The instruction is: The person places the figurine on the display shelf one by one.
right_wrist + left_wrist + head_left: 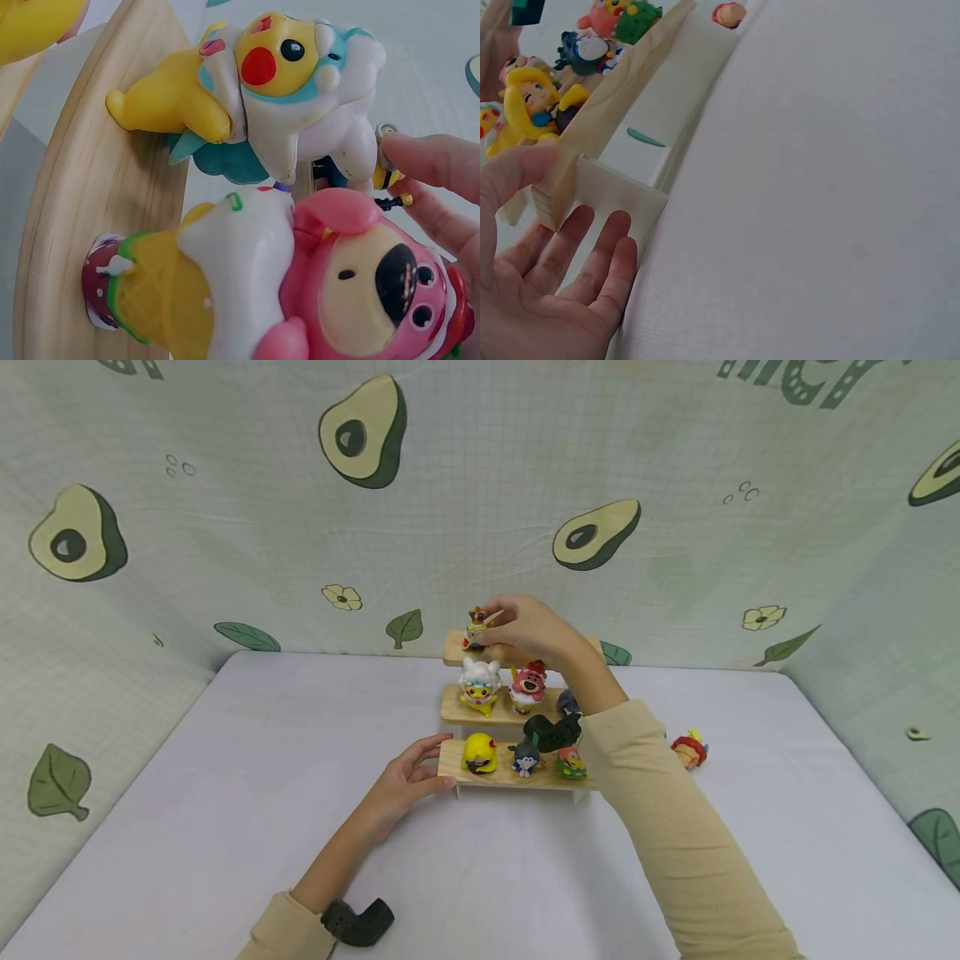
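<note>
On the top step of a three-step wooden display stand point(504, 782), my right hand point(528, 625) pinches a small yellow figurine with a crown point(475, 631). Only a bit of that figurine point(386, 178) shows in the right wrist view, behind other figures. At the left end of the bottom step, my left hand point(401, 785) holds the board, thumb on its edge. The other fingers point(609, 259) lie by the white side support point(622, 186). A white-hooded yellow figurine point(478, 685) and a pink bear figurine point(528, 685) stand on the middle step.
The bottom step carries a yellow-haired figurine point(480, 753), a dark blue-grey one point(526, 758) and a green-and-pink one point(571, 763). A dark figurine point(567, 702) is partly hidden by the right wrist. Another figurine point(690, 750) lies on the white table point(225, 793) to the right.
</note>
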### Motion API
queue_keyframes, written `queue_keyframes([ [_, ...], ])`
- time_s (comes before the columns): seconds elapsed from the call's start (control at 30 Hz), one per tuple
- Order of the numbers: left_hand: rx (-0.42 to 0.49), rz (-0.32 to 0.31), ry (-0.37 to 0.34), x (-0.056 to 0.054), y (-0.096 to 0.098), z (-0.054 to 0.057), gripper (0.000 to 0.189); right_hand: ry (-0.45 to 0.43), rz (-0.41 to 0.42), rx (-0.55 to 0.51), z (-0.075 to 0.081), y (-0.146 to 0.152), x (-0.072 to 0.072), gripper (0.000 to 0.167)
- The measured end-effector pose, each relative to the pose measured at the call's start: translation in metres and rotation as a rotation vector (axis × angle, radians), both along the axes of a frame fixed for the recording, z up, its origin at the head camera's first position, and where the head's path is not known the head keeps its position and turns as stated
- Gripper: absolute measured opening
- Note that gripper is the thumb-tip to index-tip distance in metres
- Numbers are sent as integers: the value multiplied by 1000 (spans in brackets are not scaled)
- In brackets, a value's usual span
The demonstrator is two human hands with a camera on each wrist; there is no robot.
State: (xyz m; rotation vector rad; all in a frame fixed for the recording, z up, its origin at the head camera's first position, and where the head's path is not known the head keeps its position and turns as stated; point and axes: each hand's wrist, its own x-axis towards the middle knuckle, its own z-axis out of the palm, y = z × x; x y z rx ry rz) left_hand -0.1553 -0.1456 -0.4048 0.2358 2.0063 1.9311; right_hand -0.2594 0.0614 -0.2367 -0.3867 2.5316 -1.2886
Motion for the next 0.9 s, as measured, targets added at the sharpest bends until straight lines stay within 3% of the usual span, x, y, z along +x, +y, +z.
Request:
queue_keyframes([
  [0.9,11,6,-3,1,-1,0,65,-8,-3,44,0,2,1,50],
])
